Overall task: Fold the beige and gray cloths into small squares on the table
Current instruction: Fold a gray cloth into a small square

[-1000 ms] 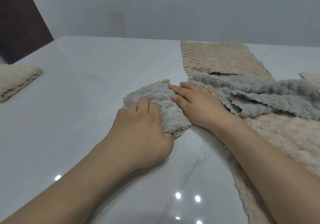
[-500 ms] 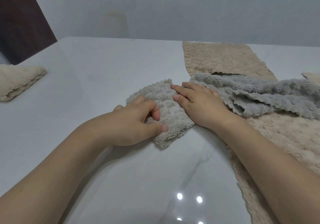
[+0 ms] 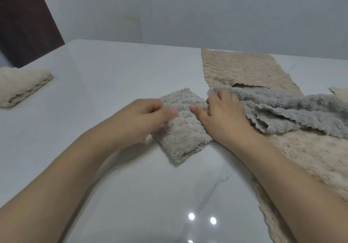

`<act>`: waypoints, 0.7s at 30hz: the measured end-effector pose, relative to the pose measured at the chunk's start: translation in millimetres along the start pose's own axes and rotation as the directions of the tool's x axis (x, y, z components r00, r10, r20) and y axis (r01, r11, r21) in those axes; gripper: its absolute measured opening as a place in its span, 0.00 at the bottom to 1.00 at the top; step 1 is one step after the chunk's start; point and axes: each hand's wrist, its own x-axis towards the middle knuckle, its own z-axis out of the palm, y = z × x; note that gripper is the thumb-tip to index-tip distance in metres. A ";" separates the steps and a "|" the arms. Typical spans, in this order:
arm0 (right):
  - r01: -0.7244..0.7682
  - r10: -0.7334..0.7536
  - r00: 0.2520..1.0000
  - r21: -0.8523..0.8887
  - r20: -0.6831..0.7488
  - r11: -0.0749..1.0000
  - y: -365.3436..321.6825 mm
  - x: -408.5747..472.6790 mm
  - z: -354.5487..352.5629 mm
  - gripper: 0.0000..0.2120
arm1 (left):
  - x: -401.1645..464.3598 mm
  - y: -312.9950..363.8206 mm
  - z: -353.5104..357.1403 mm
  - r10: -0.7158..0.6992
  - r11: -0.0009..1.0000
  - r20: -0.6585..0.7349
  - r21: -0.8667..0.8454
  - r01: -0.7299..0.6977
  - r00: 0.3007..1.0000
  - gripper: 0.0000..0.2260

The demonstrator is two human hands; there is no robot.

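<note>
A small folded grey-beige cloth (image 3: 181, 135) lies on the white table (image 3: 113, 77) in the middle. My left hand (image 3: 143, 118) grips its left edge with curled fingers, thumb on top. On the cloth's right edge my right hand (image 3: 224, 116) has its fingers curled and its thumb pressing the top. A crumpled, unfolded grey cloth (image 3: 293, 111) lies just right of my right hand. It rests on a flat beige cloth (image 3: 243, 69) at the back and another beige cloth (image 3: 312, 160) under my right forearm.
A folded beige cloth (image 3: 20, 86) sits at the table's left edge. A corner of one more beige cloth (image 3: 339, 92) shows at the far right. A grey wall stands behind the table, with a dark panel (image 3: 24, 20) at the upper left.
My left hand went from pressing flat on the folded cloth to gripping its left edge. My right hand's straight fingers have curled at the right edge. The cloth has shifted slightly.
</note>
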 end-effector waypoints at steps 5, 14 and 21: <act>0.096 -0.107 0.994 0.314 0.017 0.944 -2.4 -2.3 -8.4 0.20 | 22.7 -22.0 7.5 0.051 0.912 -0.329 0.400 0.090 0.943 0.20; -0.006 -0.100 0.994 0.919 0.049 0.395 -8.4 -2.5 -9.9 0.19 | 15.6 -3.6 -0.7 -0.043 0.974 -0.156 -0.227 0.006 0.987 0.21; -0.144 0.034 0.989 0.988 0.142 0.054 -10.0 3.4 -9.8 0.23 | 20.1 -15.1 -3.3 0.072 0.950 -0.174 -0.289 -0.121 0.982 0.11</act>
